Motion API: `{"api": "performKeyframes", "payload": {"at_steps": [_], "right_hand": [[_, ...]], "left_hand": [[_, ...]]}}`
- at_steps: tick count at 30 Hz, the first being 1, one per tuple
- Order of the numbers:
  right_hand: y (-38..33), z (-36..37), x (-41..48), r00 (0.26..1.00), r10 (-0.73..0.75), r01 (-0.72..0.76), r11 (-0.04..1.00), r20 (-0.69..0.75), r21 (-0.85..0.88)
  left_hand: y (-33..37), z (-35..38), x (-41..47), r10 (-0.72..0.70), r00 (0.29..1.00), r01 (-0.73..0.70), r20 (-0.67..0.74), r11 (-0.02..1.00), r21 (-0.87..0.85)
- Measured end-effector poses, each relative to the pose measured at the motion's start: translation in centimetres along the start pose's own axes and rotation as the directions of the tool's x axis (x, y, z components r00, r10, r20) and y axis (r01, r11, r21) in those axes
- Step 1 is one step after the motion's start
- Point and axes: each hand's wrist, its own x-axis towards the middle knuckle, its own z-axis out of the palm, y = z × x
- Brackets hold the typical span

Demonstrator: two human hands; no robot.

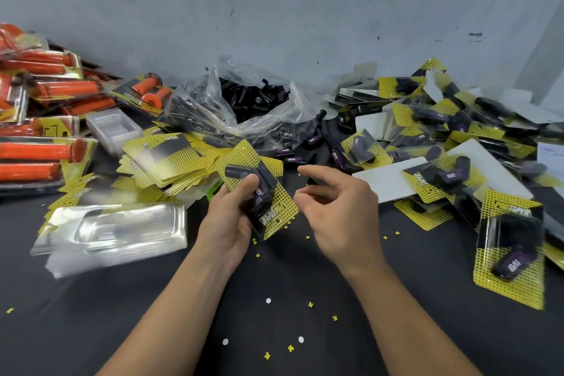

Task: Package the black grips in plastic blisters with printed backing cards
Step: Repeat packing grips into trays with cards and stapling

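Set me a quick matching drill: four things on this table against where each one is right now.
Things:
1. orange packs
2. bag of black grips
3. empty blisters
4. current pack

Places:
A. centre back
B. in the left hand
C. far left
D. left front

Pairs: 1-C, 2-A, 3-D, 4-B.
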Motion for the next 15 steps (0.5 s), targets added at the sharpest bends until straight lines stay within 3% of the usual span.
{"api": "performKeyframes", "payload": {"at_steps": [2,5,9,11,15], "right_hand": [[-0.2,0.3,-0.2,1.000,0.008,-0.008,0.999,0.005,-0.046],[-0.3,0.8,-0.4,0.988,0.062,-0.047,0.994,0.140,-0.103],[-0.1,0.0,0.2,0.917,0.187,-0.175,0.982,0.353,-0.067],[0.1,-0.4,0.4,0.878,0.194,-0.168,0.981,0.438,-0.096],[0.5,-1.1,0.7,0.873,0.213,-0.111,0.963,0.440,-0.246]], "left_hand": [[-0.1,-0.2,-0.1,0.016,0.998,-0.017,0.063,1.000,0.021],[-0.3,-0.4,-0.3,-0.002,0.979,-0.006,0.205,0.999,0.035],[0.1,-0.4,-0.7,-0.037,0.950,0.037,0.309,0.999,0.004],[0.1,-0.3,-0.9,-0.064,0.942,0.053,0.329,0.998,0.042],[0.0,0.1,-1.1,-0.125,0.915,0.112,0.384,0.992,0.056]]}}
